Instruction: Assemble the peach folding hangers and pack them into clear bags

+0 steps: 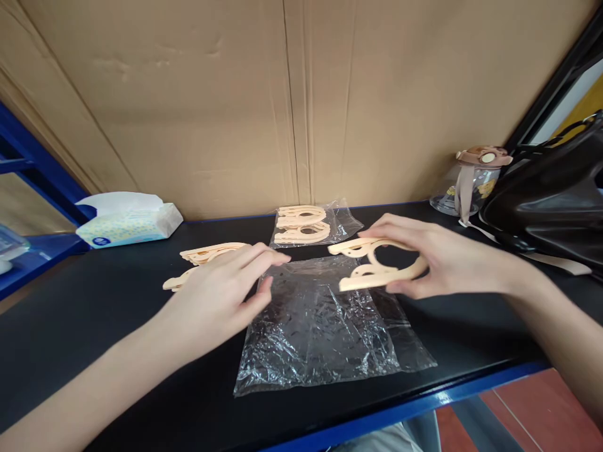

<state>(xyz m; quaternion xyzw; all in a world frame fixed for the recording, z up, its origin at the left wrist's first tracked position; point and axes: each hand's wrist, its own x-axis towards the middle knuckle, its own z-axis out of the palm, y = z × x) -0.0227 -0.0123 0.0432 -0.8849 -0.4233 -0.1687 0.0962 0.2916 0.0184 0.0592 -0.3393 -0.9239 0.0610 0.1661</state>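
Note:
My right hand [424, 257] grips a cream plastic folding hanger [377, 282] by its rounded end, thumb below and fingers above. Its two arms point left, over the upper right of a clear plastic bag [320, 333] lying flat. My left hand [235, 282] is open above the bag's upper left edge, thumb and fingers apart with nothing between them. Partly hidden behind that hand, more cream hangers [207, 252] lie on the table. Further back, several similar pieces [304, 225] rest in another clear bag [339, 220].
A tissue pack [129, 220] stands at the back left. At the right are a clear bottle [471, 182] with a strap and a black bag [551, 194]. Cardboard [211, 113] rises behind the black table [188, 389], which has a blue front edge [424, 408].

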